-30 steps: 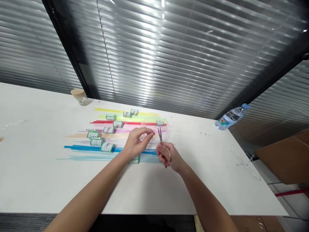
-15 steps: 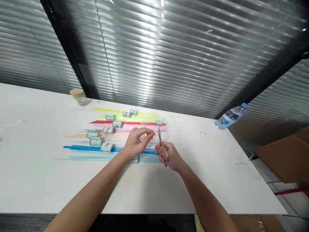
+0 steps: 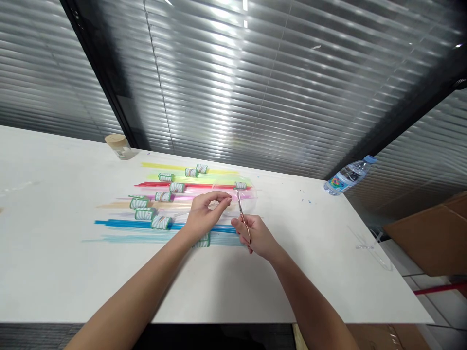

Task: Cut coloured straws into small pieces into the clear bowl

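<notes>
My right hand [image 3: 255, 237] is closed around a pair of small copper-coloured scissors [image 3: 242, 214], blades pointing away from me. My left hand [image 3: 206, 214] is pinched, thumb and fingers together, on a thin, pale strand I can hardly make out, right beside the blades. Both hands hover over bundles of coloured straws [image 3: 124, 223] laid in rows on the white table [image 3: 73, 262], each bundle wrapped in a green-and-white paper band [image 3: 162, 222]. A clear round dish [image 3: 248, 197] lies just beyond the scissors.
A small jar with a wooden lid [image 3: 118, 146] stands at the table's far edge on the left. A plastic water bottle [image 3: 348, 175] lies at the far right corner. A clear plastic piece [image 3: 370, 243] rests near the right edge. Window blinds fill the background; a cardboard box [image 3: 434, 238] sits right.
The scissors' blades have closed and shifted slightly left toward my left hand. My left hand has stayed pinched and barely moved.
</notes>
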The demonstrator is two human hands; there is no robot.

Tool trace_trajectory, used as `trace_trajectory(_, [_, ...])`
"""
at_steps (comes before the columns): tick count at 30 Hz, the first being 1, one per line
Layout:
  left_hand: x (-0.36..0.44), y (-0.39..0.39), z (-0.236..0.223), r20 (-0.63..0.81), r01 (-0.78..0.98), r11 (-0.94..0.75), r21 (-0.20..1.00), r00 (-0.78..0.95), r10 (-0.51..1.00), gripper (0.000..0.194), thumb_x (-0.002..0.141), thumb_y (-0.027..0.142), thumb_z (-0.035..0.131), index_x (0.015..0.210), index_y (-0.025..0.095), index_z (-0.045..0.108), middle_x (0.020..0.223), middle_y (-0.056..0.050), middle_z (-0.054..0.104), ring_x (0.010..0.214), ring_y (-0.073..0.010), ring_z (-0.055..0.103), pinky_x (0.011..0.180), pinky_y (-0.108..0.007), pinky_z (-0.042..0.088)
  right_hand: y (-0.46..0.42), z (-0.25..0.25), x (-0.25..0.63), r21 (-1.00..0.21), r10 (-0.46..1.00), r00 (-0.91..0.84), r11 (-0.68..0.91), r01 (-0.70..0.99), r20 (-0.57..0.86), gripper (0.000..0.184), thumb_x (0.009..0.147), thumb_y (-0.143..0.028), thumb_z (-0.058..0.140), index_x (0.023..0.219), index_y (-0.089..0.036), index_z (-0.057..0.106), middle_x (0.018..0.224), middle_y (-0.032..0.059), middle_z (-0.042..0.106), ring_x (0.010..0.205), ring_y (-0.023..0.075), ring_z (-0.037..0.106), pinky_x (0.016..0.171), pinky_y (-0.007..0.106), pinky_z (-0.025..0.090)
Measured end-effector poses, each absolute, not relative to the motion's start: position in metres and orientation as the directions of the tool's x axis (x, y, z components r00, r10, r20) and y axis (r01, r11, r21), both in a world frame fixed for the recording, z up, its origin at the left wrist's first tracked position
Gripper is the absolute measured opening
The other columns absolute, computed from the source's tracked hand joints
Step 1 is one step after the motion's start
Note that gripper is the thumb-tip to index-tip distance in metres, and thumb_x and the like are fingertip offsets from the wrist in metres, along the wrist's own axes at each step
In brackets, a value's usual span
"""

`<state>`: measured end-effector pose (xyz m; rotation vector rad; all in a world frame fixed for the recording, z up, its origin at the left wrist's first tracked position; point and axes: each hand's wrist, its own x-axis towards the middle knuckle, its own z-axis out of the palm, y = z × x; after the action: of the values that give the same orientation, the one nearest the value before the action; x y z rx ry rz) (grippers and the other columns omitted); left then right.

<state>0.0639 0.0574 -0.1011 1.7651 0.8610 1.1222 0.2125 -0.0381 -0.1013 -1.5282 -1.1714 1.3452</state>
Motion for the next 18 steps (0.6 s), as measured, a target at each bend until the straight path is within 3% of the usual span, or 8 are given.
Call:
trace_trajectory(3, [0.064, 0.059, -0.103, 0.342, 0.064, -0.379, 0.923, 0.312, 0.886, 0.017, 0.08, 0.036, 0.072, 0.083, 0.019, 0.071, 0.079, -0.003, 0.073, 0.076, -0.0169, 0.068, 0.071, -0.027, 0.053, -0.037, -0.102, 0.212, -0.959, 0.965, 0.043, -0.262, 0.108, -0.258, 0.053, 0.081, -0.069, 0.061, 0.07, -0.02, 0.046, 0.048, -0.0063, 0.041, 0.042, 0.0072, 0.033, 0.033, 0.019, 0.033])
trace_trajectory(7, [0.062, 0.058, -0.104, 0.456, 0.094, -0.505, 0.858, 0.314, 0.833, 0.012, 0.077, 0.032, 0.075, 0.072, 0.021, 0.073, 0.074, -0.002, 0.073, 0.072, -0.0164, 0.066, 0.072, -0.029, 0.05, -0.035, -0.104, 0.212, -0.982, 0.976, 0.113, -0.19, 0.005, -0.188, 0.049, 0.081, -0.067, 0.062, 0.074, -0.02, 0.048, 0.045, -0.008, 0.041, 0.036, 0.0065, 0.031, 0.032, 0.019, 0.033])
trace_trajectory(13, [0.061, 0.052, -0.099, 0.545, -0.004, -0.615, 0.788, 0.469, 0.695, 0.011, 0.076, 0.027, 0.077, 0.066, 0.023, 0.075, 0.067, -0.001, 0.073, 0.064, -0.0149, 0.062, 0.069, -0.031, 0.046, -0.036, -0.1, 0.212, -0.986, 0.981, 0.144, -0.11, -0.127, -0.128, 0.046, 0.084, -0.064, 0.061, 0.078, -0.02, 0.049, 0.042, -0.0109, 0.039, 0.031, 0.0048, 0.025, 0.032, 0.02, 0.034])
trace_trajectory(18, [0.061, 0.048, -0.096, 0.437, -0.057, -0.458, 0.887, 0.424, 0.793, 0.009, 0.065, 0.024, 0.083, 0.063, 0.021, 0.074, 0.065, -0.003, 0.072, 0.062, -0.0159, 0.063, 0.061, -0.03, 0.048, -0.036, -0.097, 0.211, -0.968, 0.984, 0.093, -0.128, -0.217, -0.151, 0.045, 0.082, -0.058, 0.066, 0.075, -0.021, 0.043, 0.042, -0.0119, 0.038, 0.031, 0.0044, 0.024, 0.032, 0.019, 0.033])
